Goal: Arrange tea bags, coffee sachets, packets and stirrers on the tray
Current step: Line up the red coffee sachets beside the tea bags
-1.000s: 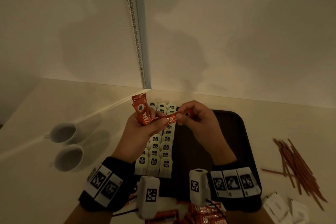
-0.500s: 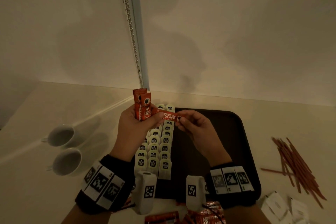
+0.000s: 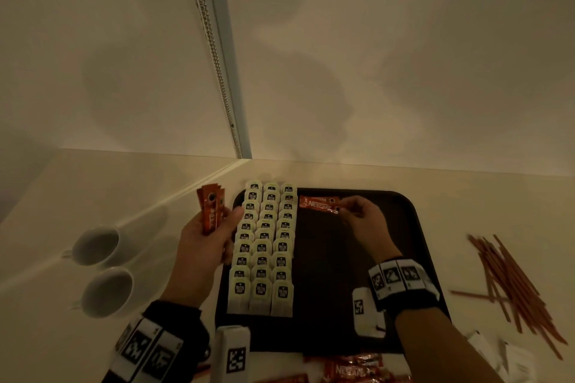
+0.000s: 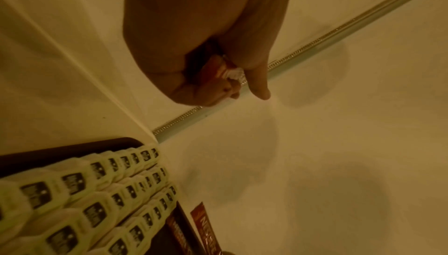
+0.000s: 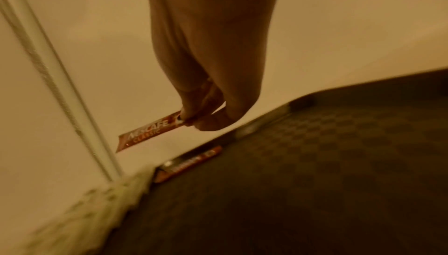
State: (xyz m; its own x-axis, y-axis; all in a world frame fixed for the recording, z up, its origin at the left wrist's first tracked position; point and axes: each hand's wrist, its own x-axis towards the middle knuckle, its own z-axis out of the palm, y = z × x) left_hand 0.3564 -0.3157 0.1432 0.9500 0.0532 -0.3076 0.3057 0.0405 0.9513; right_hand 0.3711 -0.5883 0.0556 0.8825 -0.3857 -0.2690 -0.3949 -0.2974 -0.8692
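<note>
A dark tray [image 3: 404, 227] holds three columns of white tea bags [image 3: 264, 246] along its left side. My left hand [image 3: 214, 227] grips a bunch of red coffee sachets [image 3: 211, 211] upright, just left of the tray. My right hand [image 3: 351, 211] pinches one red sachet [image 3: 320, 204] by its end, low over the tray's far edge beside the tea bags. The right wrist view shows this held sachet [image 5: 150, 130] just above another sachet [image 5: 191, 163] lying on the tray [image 5: 315, 182]. In the left wrist view, fingers [image 4: 201, 90] curl round the bunch [image 4: 225, 75].
Two white cups [image 3: 99, 246] stand left of the tray. Brown stirrers [image 3: 513, 283] lie in a loose heap at the right, with white packets [image 3: 497, 354] nearer me. More red sachets [image 3: 351, 367] lie at the tray's near edge. A wall rises behind.
My right hand drew one sachet from the left hand's bunch and carried it right and down to the tray's far edge. My left hand moved left with the remaining sachets.
</note>
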